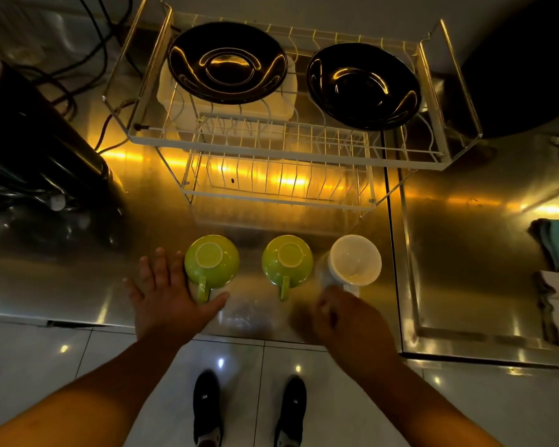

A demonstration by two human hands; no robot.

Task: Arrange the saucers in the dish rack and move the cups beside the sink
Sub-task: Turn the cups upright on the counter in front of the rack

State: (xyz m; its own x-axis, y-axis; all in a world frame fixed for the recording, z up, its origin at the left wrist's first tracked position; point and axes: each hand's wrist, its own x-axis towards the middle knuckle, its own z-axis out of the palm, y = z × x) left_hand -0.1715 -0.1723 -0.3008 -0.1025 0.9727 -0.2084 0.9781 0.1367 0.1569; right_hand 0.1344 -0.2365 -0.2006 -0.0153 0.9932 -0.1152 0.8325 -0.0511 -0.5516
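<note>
Two black saucers lie on the top tier of the white wire dish rack (271,150): one at the left (227,62), one at the right (363,86). In front of the rack, three cups stand upside down in a row on the steel counter: a green cup (212,262), a second green cup (287,262) and a white cup (355,260). My left hand (168,296) is spread flat just left of the first green cup, thumb near its handle. My right hand (342,314) is blurred, fingers curled at the white cup's handle; whether it grips is unclear.
A sunken steel sink basin (471,253) lies to the right of the cups. Folded cloths (555,246) sit at the far right edge. Dark appliances and cables (39,156) crowd the left. A white container (181,101) sits under the left saucer. My shoes show on the tiled floor below.
</note>
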